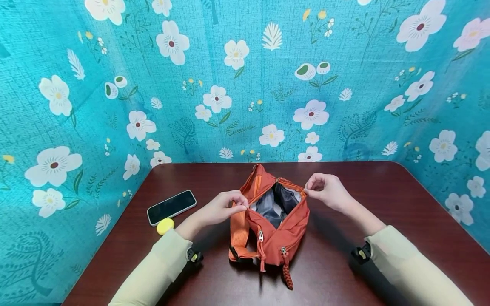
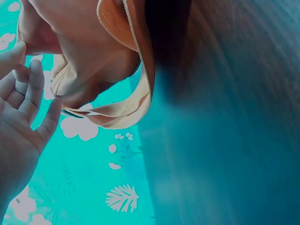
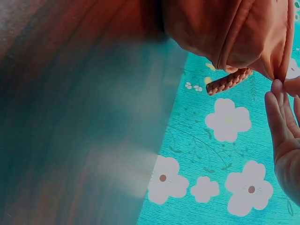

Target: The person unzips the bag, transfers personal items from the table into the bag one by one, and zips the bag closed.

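An orange-red waist bag point(image 1: 281, 240) sits on the dark table, its main zipped opening spread wide so the grey lining point(image 1: 269, 206) shows. My left hand point(image 1: 226, 206) pinches the left edge of the opening between thumb and fingers. Opposite it, my right hand point(image 1: 327, 190) pinches the right edge. In the right wrist view, fabric is drawn to a point at the fingertips point(image 3: 277, 86). An orange strap point(image 1: 239, 229) with a black buckle hangs at the bag's left side. A braided zipper pull point(image 1: 287, 274) dangles at the front. Deep inside, the bag's contents cannot be made out.
A phone point(image 1: 171, 207) with a dark screen lies on the table left of the bag. Beside its near end is a round yellow object point(image 1: 165, 226). A blue flowered curtain point(image 1: 237, 85) stands behind the table point(image 1: 363, 182) and along both sides.
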`<state>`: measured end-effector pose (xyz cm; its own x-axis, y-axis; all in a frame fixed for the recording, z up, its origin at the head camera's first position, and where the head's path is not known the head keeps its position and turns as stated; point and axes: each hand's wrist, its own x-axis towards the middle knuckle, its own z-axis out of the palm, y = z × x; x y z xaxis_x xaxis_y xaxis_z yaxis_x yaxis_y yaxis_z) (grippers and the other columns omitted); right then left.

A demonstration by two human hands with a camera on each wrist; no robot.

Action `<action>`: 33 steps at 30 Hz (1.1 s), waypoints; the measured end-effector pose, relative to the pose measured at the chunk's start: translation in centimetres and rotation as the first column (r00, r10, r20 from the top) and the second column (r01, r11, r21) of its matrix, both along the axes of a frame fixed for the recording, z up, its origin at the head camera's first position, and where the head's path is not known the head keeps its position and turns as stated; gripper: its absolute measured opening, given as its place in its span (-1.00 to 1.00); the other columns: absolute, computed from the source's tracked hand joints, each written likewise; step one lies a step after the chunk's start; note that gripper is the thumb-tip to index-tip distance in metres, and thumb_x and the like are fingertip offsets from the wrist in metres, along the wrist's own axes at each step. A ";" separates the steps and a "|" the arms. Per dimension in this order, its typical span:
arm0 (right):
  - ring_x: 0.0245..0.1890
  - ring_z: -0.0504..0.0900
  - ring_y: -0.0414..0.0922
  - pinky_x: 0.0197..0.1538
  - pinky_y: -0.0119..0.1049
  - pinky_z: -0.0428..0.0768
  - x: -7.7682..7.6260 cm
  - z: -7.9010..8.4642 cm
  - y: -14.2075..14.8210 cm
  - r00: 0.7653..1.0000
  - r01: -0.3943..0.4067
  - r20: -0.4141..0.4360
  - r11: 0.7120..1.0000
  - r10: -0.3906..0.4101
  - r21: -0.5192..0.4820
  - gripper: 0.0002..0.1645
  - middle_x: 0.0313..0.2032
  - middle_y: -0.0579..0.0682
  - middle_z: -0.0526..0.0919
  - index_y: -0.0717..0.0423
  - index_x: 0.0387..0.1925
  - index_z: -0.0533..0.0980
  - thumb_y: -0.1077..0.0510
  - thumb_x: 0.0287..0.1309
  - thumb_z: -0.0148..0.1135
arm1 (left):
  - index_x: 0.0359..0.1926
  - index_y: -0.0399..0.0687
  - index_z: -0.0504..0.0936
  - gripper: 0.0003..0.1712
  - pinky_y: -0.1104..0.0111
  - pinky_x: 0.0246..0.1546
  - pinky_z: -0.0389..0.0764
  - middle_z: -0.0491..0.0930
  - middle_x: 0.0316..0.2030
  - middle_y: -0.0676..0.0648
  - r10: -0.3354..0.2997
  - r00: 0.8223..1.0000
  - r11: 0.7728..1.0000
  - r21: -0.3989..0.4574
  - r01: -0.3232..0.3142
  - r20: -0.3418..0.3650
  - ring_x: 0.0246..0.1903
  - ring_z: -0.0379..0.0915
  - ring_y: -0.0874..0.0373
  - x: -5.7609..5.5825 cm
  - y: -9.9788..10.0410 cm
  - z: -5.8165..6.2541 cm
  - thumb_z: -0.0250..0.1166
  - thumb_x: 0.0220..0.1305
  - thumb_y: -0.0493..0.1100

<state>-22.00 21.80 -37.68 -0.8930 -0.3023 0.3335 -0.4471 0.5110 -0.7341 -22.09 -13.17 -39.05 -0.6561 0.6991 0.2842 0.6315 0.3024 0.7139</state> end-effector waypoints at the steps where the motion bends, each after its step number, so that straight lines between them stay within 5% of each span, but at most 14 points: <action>1: -0.44 0.65 -0.16 -0.33 -0.38 0.57 0.0 -0.1 0.0 1.000 0.002 0.000 1.000 -0.002 -0.002 -0.82 -0.43 -0.01 0.67 0.17 -0.45 0.52 0.41 0.03 0.38 | -0.24 -0.07 0.64 -0.96 0.18 -0.28 0.42 0.44 -0.39 0.07 0.001 1.000 1.000 0.000 -0.001 0.002 -0.33 0.35 0.18 0.0 0.1 0.0 0.26 0.33 -0.24; 9: -0.47 0.64 -0.19 -0.38 -0.36 0.55 0.0 -0.8 -1.5 0.999 0.041 -0.034 0.999 -0.040 0.036 -0.82 -0.48 -0.11 0.65 0.09 -0.42 0.56 0.35 0.02 0.42 | -0.23 -0.23 0.62 -0.95 0.08 -0.19 0.46 0.49 -0.36 -0.05 -0.008 1.000 1.000 0.009 0.008 0.000 -0.29 0.37 0.16 0.2 1.2 0.3 0.26 0.30 -0.32; 16: -0.47 0.63 -0.19 -0.37 -0.31 0.55 0.3 -0.5 -3.3 0.997 0.074 -0.027 0.997 -0.073 0.023 -0.83 -0.49 -0.12 0.64 0.09 -0.41 0.58 0.16 0.05 0.46 | -0.26 -0.30 0.60 -0.95 0.10 -0.17 0.49 0.54 -0.33 -0.07 -0.025 1.000 0.999 0.027 0.025 0.013 -0.28 0.39 0.18 2.2 1.6 2.8 0.23 0.32 -0.35; 26: -0.45 0.59 -0.20 -0.36 -0.25 0.56 0.2 0.1 -6.1 0.996 0.090 0.014 0.988 -0.093 0.123 -0.56 -0.47 -0.13 0.64 0.15 -0.28 0.62 -0.11 -0.02 0.49 | -0.26 -0.27 0.60 -0.96 0.21 -0.20 0.51 0.56 -0.31 -0.08 -0.031 0.999 0.999 0.022 0.031 0.016 -0.30 0.42 0.21 2.4 2.0 2.9 0.23 0.33 -0.36; 33: -0.50 0.61 -0.22 -0.40 -0.28 0.58 0.3 0.3 -6.1 0.999 0.044 0.008 0.977 -0.047 0.206 -0.75 -0.51 -0.13 0.66 0.20 -0.31 0.67 0.15 -0.03 0.49 | -0.25 -0.29 0.61 -0.95 0.15 -0.14 0.52 0.55 -0.32 -0.09 -0.006 1.000 1.000 0.006 0.006 0.017 -0.27 0.42 0.15 2.6 2.0 3.2 0.24 0.32 -0.35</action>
